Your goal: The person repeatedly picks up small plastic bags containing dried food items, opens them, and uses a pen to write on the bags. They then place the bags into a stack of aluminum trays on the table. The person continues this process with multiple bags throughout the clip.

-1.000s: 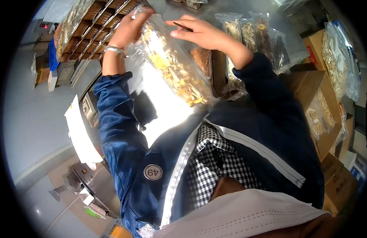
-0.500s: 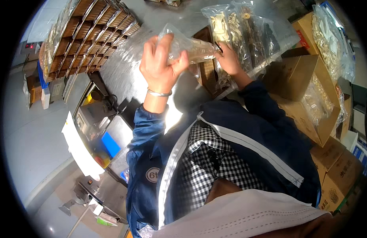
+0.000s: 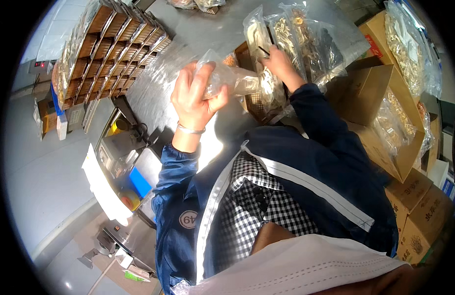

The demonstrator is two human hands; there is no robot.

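My left hand, with a silver bracelet at the wrist, grips a small clear plastic bag holding a little pale dried material, raised above the steel table. My right hand reaches further back and pinches a thin dark stick-like tool at the mouth of a larger clear bag of dried slices. More clear bags of dried pieces lie just beyond it. Both arms wear dark blue jacket sleeves.
A wooden rack of many small compartments stands at the back left. Open cardboard boxes with bagged dried goods sit to the right, closed boxes below them. A scale and small machines are at the left.
The large bag of dried slices has left my hands. My left hand has dropped lower holding only a small bag, and my right hand has reached out to the bags on the table.
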